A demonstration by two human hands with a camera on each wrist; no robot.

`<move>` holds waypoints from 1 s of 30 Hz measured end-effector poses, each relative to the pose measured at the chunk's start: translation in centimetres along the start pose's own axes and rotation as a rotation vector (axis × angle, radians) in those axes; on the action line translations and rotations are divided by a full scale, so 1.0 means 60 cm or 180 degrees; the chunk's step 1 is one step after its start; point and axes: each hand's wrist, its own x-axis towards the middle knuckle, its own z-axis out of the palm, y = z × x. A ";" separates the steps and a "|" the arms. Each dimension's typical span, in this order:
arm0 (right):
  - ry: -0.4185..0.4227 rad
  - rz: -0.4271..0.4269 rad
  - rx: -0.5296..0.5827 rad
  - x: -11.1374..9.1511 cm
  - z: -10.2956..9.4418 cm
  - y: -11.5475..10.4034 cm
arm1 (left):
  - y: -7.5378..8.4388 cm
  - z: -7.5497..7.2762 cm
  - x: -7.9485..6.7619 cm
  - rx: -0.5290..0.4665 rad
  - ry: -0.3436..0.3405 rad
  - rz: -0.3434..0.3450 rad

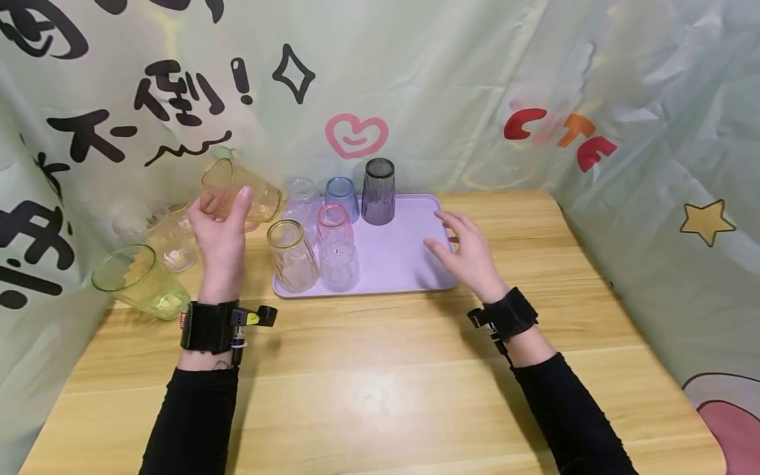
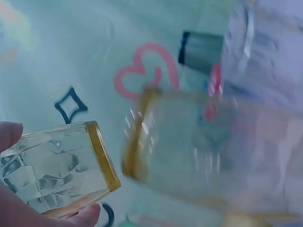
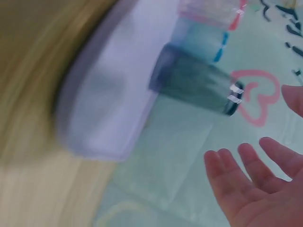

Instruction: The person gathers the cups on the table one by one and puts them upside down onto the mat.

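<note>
My left hand [image 1: 222, 231] grips an amber drinking glass [image 1: 258, 196] tilted on its side, raised at the left end of a lilac tray [image 1: 404, 264]. In the left wrist view its gold rim points away from the fingers [image 2: 90, 215]. My right hand [image 1: 466, 254] hovers by the tray's right edge with fingers spread and nothing in it. On the tray stand a gold-rimmed glass [image 1: 293, 260], a clear glass [image 1: 340, 267], a pink-rimmed glass [image 1: 334, 227], a blue glass [image 1: 342, 198], a dark grey glass [image 1: 379, 194] and a pale lilac glass [image 1: 301, 198].
Left of the tray, a green glass [image 1: 142, 284] and some clear glasses [image 1: 172, 244] stand on the wooden table [image 1: 368, 389], partly behind the left arm. A printed cloth [image 1: 439, 99] hangs close behind the tray and along both sides.
</note>
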 end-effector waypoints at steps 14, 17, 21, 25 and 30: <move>0.0352 -0.0761 0.0997 0.010 0.000 -0.152 | 0.000 0.102 -0.073 -0.0009 -0.0707 0.0039; 0.0367 -0.0828 0.1139 0.010 0.006 -0.161 | -0.007 0.122 -0.093 -0.0014 -0.0933 0.0015; 0.0374 -0.0906 0.1257 0.011 0.013 -0.165 | -0.016 0.144 -0.115 -0.0086 -0.1131 -0.0045; 0.0431 -0.1010 0.1333 0.012 0.019 -0.169 | -0.040 0.163 -0.122 -0.0222 -0.1214 -0.0138; 0.0557 -0.1168 0.1376 0.012 0.025 -0.172 | -0.142 0.185 -0.091 -0.0818 -0.1390 -0.0412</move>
